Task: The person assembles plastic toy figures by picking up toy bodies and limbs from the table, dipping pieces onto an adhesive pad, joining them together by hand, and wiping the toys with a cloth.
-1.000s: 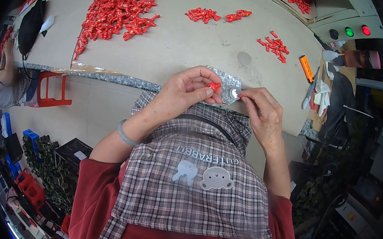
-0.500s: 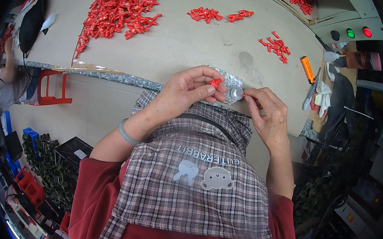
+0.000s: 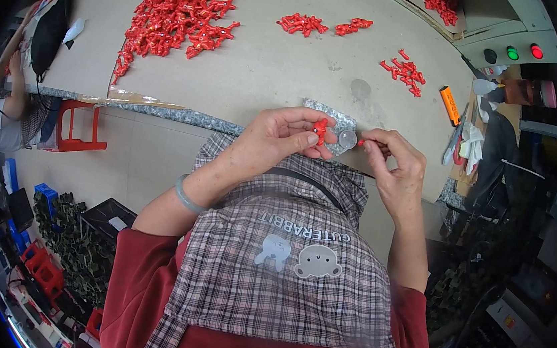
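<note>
Between the thumb and fingers of my left hand (image 3: 279,135) is a small glossy red figurine (image 3: 320,132), held upright near the table's front edge. My right hand (image 3: 396,165) pinches a tiny red piece (image 3: 361,142) at its fingertips; its exact shape is too small to tell. Between the two hands a small clear round dish (image 3: 347,138) sits on a grey speckled pad (image 3: 337,117). The red piece is just right of the dish, apart from the figurine.
A large heap of red figurines (image 3: 172,23) lies far left on the table (image 3: 269,66). Smaller groups (image 3: 303,24) lie at the back, with little red parts (image 3: 405,72) at right. An orange cutter (image 3: 449,104) is at the right edge. Another person (image 3: 5,121) sits far left.
My left hand has turned the figurine more upright. My right hand, with the tiny red piece, has drawn slightly to the right, away from the dish.
</note>
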Tool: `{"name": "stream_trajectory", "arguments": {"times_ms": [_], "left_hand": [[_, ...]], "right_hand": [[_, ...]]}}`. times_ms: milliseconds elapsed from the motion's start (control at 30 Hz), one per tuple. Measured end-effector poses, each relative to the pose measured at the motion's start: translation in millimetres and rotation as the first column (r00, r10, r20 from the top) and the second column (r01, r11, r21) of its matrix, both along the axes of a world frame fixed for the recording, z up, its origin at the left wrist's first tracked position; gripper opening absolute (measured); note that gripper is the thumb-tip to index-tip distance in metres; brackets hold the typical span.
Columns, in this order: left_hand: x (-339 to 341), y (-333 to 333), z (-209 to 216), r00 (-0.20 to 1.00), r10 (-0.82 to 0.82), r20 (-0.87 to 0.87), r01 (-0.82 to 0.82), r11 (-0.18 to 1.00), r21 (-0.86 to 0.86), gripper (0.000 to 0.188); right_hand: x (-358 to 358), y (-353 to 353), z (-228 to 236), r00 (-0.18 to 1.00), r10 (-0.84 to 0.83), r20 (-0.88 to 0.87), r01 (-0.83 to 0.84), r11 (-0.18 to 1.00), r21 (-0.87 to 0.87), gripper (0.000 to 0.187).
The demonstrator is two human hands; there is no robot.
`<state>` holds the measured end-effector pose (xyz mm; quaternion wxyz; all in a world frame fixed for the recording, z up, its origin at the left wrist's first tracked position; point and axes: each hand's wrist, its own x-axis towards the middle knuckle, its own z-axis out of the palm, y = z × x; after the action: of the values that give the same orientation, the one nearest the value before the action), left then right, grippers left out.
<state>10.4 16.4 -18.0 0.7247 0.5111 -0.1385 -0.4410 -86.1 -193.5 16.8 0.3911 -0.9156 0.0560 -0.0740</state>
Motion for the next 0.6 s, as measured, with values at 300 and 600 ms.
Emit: {"name": "stream_trajectory", "arguments": {"times_ms": [300,600], "left_hand": [[-2.7,-1.1,7.2,1.000,-0.005,0.000,0.005,1.000,-0.009,0.027],[-6.1,-3.7,11.3,1.000,0.005,-0.013,-0.005,1.000,0.005,0.029]], "right_hand": [[-5.4,-8.5,-6.7,0.991,-0.042,-0.127,0.120,0.694,0.710,0.019],[-7.6,12.0,-5.1,0.998,-0.061,0.027,0.026,0.722,0.692,0.019]]}}
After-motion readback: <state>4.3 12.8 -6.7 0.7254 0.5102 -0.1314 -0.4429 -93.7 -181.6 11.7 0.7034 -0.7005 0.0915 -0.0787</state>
